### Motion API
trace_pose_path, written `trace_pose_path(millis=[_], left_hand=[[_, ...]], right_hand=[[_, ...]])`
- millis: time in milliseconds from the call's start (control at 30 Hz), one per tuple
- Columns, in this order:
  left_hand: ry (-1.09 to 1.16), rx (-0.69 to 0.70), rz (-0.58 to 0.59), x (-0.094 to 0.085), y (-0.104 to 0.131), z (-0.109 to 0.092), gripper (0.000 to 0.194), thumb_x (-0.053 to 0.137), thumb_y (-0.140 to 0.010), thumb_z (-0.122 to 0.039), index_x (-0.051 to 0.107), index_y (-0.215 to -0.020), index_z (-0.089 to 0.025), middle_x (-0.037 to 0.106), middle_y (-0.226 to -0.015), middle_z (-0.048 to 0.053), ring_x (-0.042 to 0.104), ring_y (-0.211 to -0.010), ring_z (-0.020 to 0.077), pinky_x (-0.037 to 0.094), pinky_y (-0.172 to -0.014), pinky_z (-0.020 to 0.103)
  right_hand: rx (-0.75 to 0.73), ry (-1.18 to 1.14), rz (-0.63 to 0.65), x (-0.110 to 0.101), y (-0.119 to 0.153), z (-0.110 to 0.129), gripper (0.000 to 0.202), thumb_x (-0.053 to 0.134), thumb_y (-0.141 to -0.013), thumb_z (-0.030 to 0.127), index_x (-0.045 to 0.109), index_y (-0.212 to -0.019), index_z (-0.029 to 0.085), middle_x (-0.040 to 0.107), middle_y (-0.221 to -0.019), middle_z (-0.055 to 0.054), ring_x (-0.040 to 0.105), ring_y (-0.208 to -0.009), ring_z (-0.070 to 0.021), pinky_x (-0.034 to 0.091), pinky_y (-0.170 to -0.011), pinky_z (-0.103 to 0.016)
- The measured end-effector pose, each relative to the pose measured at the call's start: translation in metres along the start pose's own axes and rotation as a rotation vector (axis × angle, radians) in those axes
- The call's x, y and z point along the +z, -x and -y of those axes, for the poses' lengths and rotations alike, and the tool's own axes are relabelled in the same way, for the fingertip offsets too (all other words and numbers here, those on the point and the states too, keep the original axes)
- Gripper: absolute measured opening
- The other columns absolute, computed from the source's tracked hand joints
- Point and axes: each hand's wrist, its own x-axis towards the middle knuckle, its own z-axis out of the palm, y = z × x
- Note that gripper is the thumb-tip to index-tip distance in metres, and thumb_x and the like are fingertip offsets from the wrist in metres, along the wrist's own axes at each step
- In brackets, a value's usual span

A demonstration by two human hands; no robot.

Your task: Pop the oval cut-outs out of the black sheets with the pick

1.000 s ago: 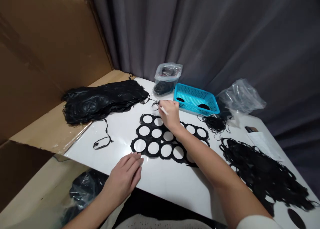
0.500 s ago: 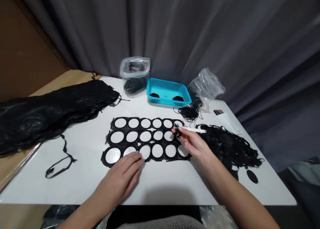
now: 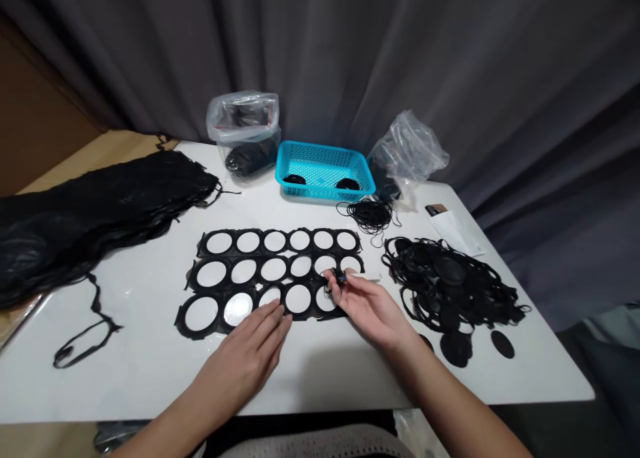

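Three rows of black sheet strips with round cut-outs (image 3: 226, 310) lie side by side on the white table (image 3: 320, 371). My left hand (image 3: 260, 331) rests flat on the nearest row, fingers extended and holding nothing. Over the right part of the rows, my right hand (image 3: 367, 301) has its fingers closed round a slim white stick-like tool (image 3: 367, 277). Small black scraps or thin loops (image 3: 334, 281) gather at those fingertips; the tool's tip is hard to make out. To the right lies a heap of black rings and discs (image 3: 445, 278).
Behind the rows stand a blue basket (image 3: 325, 193) with black pieces, a bagged clear container (image 3: 250, 141), and a plastic bag (image 3: 413, 148). A tangle of black cords (image 3: 371, 216) lies before the basket. Black sheets (image 3: 100, 211) are stacked at left, near a loose black loop (image 3: 85, 341).
My right hand has moved left and nearer to me with the white tool, from the right end of the middle row towards the nearest row. My left hand stays on the strips. The view has shifted.
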Motion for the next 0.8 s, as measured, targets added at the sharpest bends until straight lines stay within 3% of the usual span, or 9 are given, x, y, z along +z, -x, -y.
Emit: trace_pose_path(millis=[167, 333, 400, 500, 567, 633, 700, 800], left_hand=[[0.023, -0.015, -0.003, -0.006, -0.005, -0.002, 0.038, 0.052, -0.099, -0.012, 0.058, -0.136, -0.014, 0.065, -0.131, 0.013, 0.054, -0.132, 0.0302, 0.05, -0.107, 0.046], [0.255, -0.096, -0.065, -0.025, -0.013, 0.005, 0.032, 0.05, -0.099, -0.012, 0.064, -0.126, -0.022, 0.064, -0.13, 0.011, 0.06, -0.124, 0.0253, 0.053, -0.102, 0.039], [0.398, -0.143, -0.046, -0.036, -0.014, 0.006, 0.041, 0.051, -0.098, -0.015, 0.056, -0.137, -0.025, 0.056, -0.142, 0.013, 0.055, -0.131, 0.0265, 0.053, -0.103, 0.04], [0.67, -0.174, 0.087, -0.048, -0.017, -0.003, 0.071, 0.057, -0.094, -0.02, 0.026, -0.158, -0.027, 0.04, -0.156, 0.017, 0.045, -0.141, 0.0287, 0.051, -0.105, 0.044], [0.912, -0.192, 0.208, -0.051, -0.023, -0.014, 0.084, 0.057, -0.09, -0.016, 0.014, -0.161, -0.03, 0.052, -0.148, 0.016, 0.059, -0.129, 0.0267, 0.056, -0.097, 0.041], [1.189, -0.249, 0.301, -0.053, -0.031, -0.025, 0.085, 0.055, -0.086, -0.013, 0.017, -0.159, -0.033, 0.069, -0.121, 0.009, 0.075, -0.096, 0.0222, 0.061, -0.08, 0.036], [1.392, -0.352, 0.257, -0.055, -0.042, -0.032, 0.073, 0.054, -0.086, -0.014, 0.033, -0.153, -0.032, 0.072, -0.096, 0.001, 0.073, -0.066, 0.0168, 0.06, -0.069, 0.032], [1.413, -0.462, 0.005, -0.067, -0.058, -0.031, 0.048, 0.058, -0.09, -0.021, 0.053, -0.137, -0.025, 0.066, -0.087, -0.001, 0.07, -0.066, 0.0146, 0.058, -0.073, 0.033]], right_hand=[[-0.058, 0.012, 0.081, 0.004, 0.006, 0.009, 0.023, 0.078, -0.074, 0.007, 0.059, -0.081, 0.019, 0.07, -0.111, -0.008, 0.063, -0.077, -0.0098, 0.057, -0.064, -0.019], [-0.196, 0.212, 0.106, 0.003, 0.008, 0.013, 0.025, 0.077, -0.078, 0.009, 0.053, -0.077, 0.019, 0.072, -0.108, -0.008, 0.057, -0.067, -0.0062, 0.048, -0.053, -0.014], [-0.1, 0.371, 0.184, 0.005, 0.011, 0.0, 0.029, 0.08, -0.077, 0.013, 0.052, -0.076, 0.018, 0.073, -0.098, -0.007, 0.058, -0.062, -0.0055, 0.044, -0.045, -0.012], [0.213, 0.571, 0.419, 0.012, 0.021, -0.03, 0.037, 0.087, -0.071, 0.023, 0.051, -0.076, 0.017, 0.073, -0.084, -0.005, 0.06, -0.052, -0.0074, 0.038, -0.035, -0.013], [0.366, 0.645, 0.557, 0.02, 0.029, -0.047, 0.042, 0.09, -0.067, 0.028, 0.051, -0.075, 0.017, 0.073, -0.078, -0.004, 0.061, -0.048, -0.0087, 0.04, -0.033, -0.014], [0.397, 0.692, 0.631, 0.029, 0.038, -0.054, 0.043, 0.09, -0.066, 0.031, 0.05, -0.075, 0.018, 0.073, -0.076, -0.003, 0.061, -0.046, -0.0088, 0.044, -0.035, -0.015], [0.315, 0.725, 0.66, 0.038, 0.046, -0.051, 0.041, 0.089, -0.069, 0.033, 0.051, -0.075, 0.017, 0.073, -0.077, -0.003, 0.062, -0.047, -0.0093, 0.045, -0.035, -0.015], [0.078, 0.735, 0.646, 0.049, 0.057, -0.037, 0.039, 0.087, -0.071, 0.032, 0.052, -0.074, 0.017, 0.073, -0.084, -0.005, 0.067, -0.064, -0.0121, 0.05, -0.044, -0.016]])
